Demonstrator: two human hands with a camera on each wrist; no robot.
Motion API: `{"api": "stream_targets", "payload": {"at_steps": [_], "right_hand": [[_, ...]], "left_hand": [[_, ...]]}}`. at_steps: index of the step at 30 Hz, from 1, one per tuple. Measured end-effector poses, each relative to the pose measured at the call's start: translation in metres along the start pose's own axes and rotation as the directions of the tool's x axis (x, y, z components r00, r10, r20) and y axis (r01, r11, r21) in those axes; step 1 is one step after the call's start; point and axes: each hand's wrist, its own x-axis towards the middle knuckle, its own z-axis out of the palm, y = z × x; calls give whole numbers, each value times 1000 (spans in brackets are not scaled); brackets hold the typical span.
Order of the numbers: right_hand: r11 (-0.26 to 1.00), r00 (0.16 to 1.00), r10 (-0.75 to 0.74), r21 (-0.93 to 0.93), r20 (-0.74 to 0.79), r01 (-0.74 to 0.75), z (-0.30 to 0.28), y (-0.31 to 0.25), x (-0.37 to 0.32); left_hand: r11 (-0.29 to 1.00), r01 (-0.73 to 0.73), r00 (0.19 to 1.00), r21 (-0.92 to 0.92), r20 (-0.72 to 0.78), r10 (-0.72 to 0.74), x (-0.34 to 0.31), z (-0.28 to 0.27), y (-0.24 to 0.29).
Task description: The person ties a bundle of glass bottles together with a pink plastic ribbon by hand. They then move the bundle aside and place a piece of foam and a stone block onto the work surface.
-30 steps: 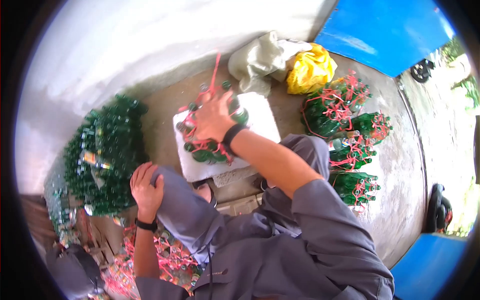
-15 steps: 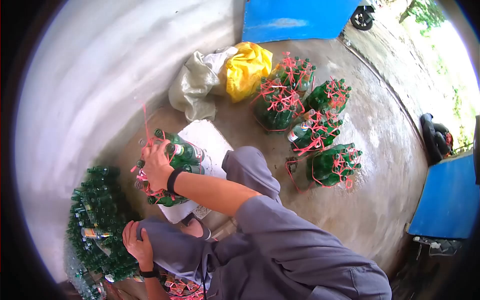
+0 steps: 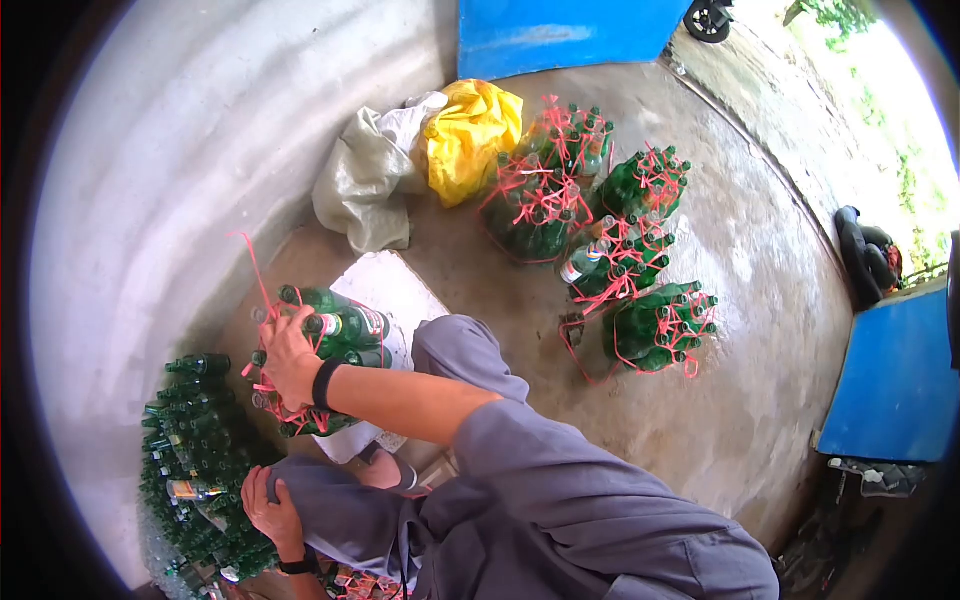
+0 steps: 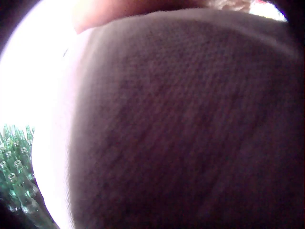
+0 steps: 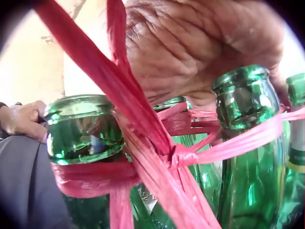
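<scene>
My right hand [image 3: 292, 362] lies over the top of a bundle of green glass bottles [image 3: 350, 325], its fingers curled among the necks. Pink plastic twine [image 5: 183, 157] loops around those necks and knots between them; a loose end sticks up. In the right wrist view the palm arches over the bottle mouths [image 5: 243, 78]. The bundle sits on a white block [image 3: 385, 285] between the person's legs. My left hand [image 3: 270, 510] rests on the left knee, holding nothing; its wrist view is mostly filled by the grey trouser cloth [image 4: 190, 124].
A pile of loose green bottles [image 3: 200, 450] lies beside the wall at left. Several twine-tied bottle bundles [image 3: 660, 325] stand on the concrete floor at right. A pale sack [image 3: 365, 185] and a yellow sack [image 3: 470, 140] lean by the wall; blue panels [image 3: 560, 35] stand beyond.
The head view has swung right, shifting the scene left and down. My right hand stays on the bottle bundle throughout, and my left hand remains on the knee.
</scene>
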Motion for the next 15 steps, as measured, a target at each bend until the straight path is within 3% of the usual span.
{"api": "stream_targets", "payload": {"at_steps": [15], "right_hand": [[997, 993, 12, -81, 120, -2, -6, -3, 13]], "left_hand": [[999, -18, 1000, -30, -23, 18, 2, 2, -6]]}}
